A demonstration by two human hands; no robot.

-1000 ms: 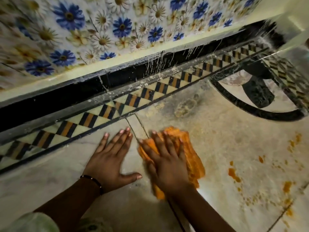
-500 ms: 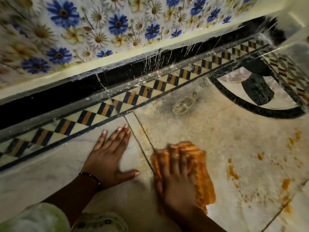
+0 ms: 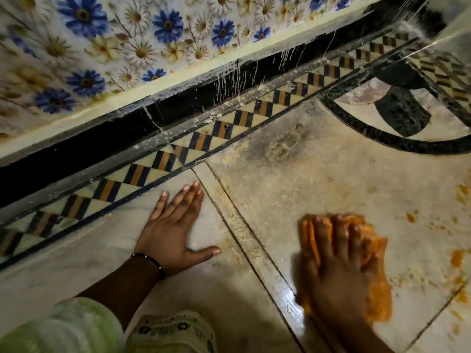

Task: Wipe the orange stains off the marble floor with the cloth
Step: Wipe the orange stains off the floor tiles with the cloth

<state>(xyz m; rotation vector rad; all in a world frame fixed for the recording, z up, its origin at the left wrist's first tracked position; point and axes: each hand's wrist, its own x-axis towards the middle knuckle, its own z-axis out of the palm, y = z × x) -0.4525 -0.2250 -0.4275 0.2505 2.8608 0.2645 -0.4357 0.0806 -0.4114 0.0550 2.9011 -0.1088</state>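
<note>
At lower right, the cloth (image 3: 372, 253) was pressed flat under the right hand (image 3: 336, 266), fingers spread, beside the stains (image 3: 457, 258); the left hand (image 3: 173, 230) was splayed on the marble floor (image 3: 293, 189), likely for support.

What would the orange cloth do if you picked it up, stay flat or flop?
Probably flop: the cloth lies bunched in soft folds under the right hand. It likely slides easily, since the marble floor looks wet and shiny beside it. It may be damp, so slightly heavy.
</note>
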